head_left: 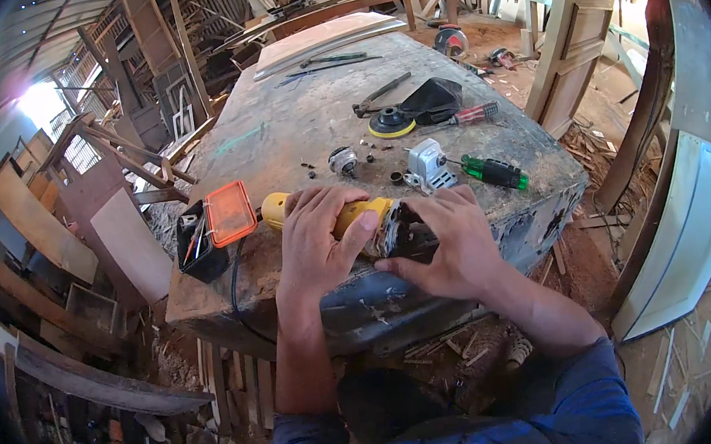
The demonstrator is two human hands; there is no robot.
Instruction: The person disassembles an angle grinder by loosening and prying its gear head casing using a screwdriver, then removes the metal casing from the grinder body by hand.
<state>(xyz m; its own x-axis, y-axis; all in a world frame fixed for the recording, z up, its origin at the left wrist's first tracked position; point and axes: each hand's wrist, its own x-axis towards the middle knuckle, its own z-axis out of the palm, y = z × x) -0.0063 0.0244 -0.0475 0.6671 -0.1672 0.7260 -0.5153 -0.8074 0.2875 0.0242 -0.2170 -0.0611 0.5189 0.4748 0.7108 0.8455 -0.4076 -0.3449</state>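
Observation:
Near the front edge of the worktable, my left hand (316,241) is wrapped round the yellow body of an angle grinder (353,215). Its gear head is off, and the front end shows metal and a dark part. My right hand (458,246) curls its thumb and fingers round that front end; the palm side is partly hidden. Just beyond lie a silver gear housing (428,162) and a small round metal gear part (342,161), with small screws scattered between them. A green-handled screwdriver (494,172) rests to the right of the housing.
A black toolbox (204,262) with an orange lid (230,212) stands at the left. Farther back lie a yellow-edged backing pad (391,123), a black guard (434,99), a red-handled screwdriver (475,114) and a dark wrench-like tool (382,94). A black cord (237,298) hangs over the table edge.

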